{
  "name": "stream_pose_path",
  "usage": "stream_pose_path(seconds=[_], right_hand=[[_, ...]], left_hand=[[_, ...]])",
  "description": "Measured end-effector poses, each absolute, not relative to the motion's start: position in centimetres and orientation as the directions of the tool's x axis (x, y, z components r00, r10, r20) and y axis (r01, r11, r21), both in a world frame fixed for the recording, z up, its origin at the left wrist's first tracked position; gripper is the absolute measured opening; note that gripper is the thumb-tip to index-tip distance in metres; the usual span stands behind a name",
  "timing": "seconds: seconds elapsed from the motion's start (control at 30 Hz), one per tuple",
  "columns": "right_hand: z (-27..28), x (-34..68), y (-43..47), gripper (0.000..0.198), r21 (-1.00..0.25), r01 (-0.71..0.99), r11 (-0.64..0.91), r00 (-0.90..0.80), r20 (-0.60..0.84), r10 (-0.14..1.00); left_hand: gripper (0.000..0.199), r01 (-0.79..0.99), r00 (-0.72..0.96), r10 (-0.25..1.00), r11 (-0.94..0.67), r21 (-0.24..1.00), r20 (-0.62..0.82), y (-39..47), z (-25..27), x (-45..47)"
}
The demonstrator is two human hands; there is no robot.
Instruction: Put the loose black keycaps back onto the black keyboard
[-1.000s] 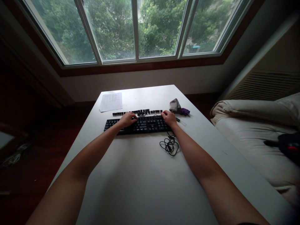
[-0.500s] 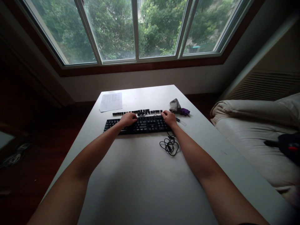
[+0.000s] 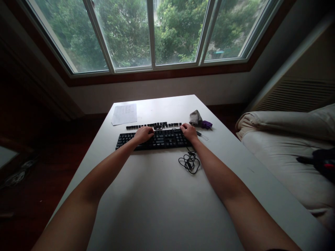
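Note:
A black keyboard (image 3: 159,141) lies across the white table, and its upper right keys appear partly removed. My left hand (image 3: 143,134) rests over its middle-left part, fingers curled down at the far edge. At the keyboard's far right corner is my right hand (image 3: 188,131), thumb and fingers drawn together; whatever is between them is too small to make out. Just behind the keyboard, loose black keycaps (image 3: 142,126) stand in a long row, with a few more dark pieces (image 3: 158,127) between row and keyboard. A wire keycap puller (image 3: 202,136) lies beside my right wrist.
A coiled black cable (image 3: 190,164) lies in front of the keyboard's right end. Farther back are a grey cloth (image 3: 195,118), a purple cloth (image 3: 207,124) and a printed paper sheet (image 3: 125,114). A light-coloured sofa (image 3: 274,150) stands to the right of the table (image 3: 157,202).
The view has shifted very slightly. Both hands stay at almost the same spots on the keyboard, and the keycaps look unmoved.

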State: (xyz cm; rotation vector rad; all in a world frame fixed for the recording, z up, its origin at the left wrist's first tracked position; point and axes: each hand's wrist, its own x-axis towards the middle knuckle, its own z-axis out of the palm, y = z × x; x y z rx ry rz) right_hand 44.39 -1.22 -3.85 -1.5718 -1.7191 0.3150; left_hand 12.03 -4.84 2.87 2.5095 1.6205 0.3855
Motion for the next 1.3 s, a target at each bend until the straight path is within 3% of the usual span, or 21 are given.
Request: stream_pose_path(seconds=[0.2,0.33,0.6,0.77,0.97,1.13,1.3], right_hand=[[-4.0,44.4,-1.2,0.028,-0.646,0.735,0.206,0.063,0.368,0.928],[-4.0,44.4,-1.2,0.028,-0.64,0.74,0.209,0.058,0.37,0.927],[-4.1,44.3,-1.2,0.029,-0.633,0.746,0.207,0.06,0.374,0.925],[-4.0,44.4,-1.2,0.029,-0.632,0.748,0.204,0.067,0.377,0.924],[-4.0,44.4,-1.2,0.029,-0.644,0.735,0.215,0.058,0.375,0.925],[-4.0,44.6,-1.2,0.029,-0.642,0.733,0.224,0.055,0.384,0.922],[-4.0,44.5,-1.0,0.029,-0.646,0.736,0.204,0.057,0.359,0.932]], left_hand=[[0.022,0.887,0.255,0.946,-0.311,0.342,0.2,-4.1,1.3,11.3],[0.037,0.891,0.187,0.979,-0.202,0.407,0.078,-3.7,1.0,11.0],[0.033,0.926,0.281,0.958,-0.288,0.242,0.064,-3.1,1.7,11.7],[0.031,0.905,0.305,0.952,-0.296,0.305,0.02,-2.1,1.9,11.6],[0.029,0.887,0.216,0.967,-0.251,0.388,0.134,-1.0,0.8,13.1],[0.029,0.914,0.198,0.971,-0.231,0.333,0.131,0.5,0.7,14.4],[0.028,0.943,0.266,0.955,-0.286,0.172,0.13,1.4,1.2,14.8]])
